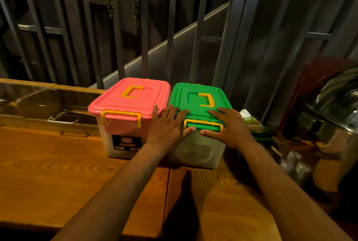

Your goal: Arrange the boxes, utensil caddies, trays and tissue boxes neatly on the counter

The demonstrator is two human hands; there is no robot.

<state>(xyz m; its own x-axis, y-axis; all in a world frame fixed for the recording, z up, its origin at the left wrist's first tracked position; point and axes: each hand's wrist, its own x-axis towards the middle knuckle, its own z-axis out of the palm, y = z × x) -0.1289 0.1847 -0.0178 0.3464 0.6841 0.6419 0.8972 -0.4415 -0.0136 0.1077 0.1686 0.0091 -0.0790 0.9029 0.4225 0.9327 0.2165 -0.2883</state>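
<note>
both hands lie flat with fingers spread on the near edge of the green box [197, 105], left hand [167, 127] and right hand [229, 127] flanking its yellow latch [203, 124] (thumbs under it). the box touches the pink box [127, 109] on the counter [58, 173].

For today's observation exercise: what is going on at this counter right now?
A person has both hands on the green-lidded box: the left hand and right hand lie flat on its lid, thumbs under the front edge. It stands beside the pink-lidded box on the wooden counter, their sides close together.
</note>
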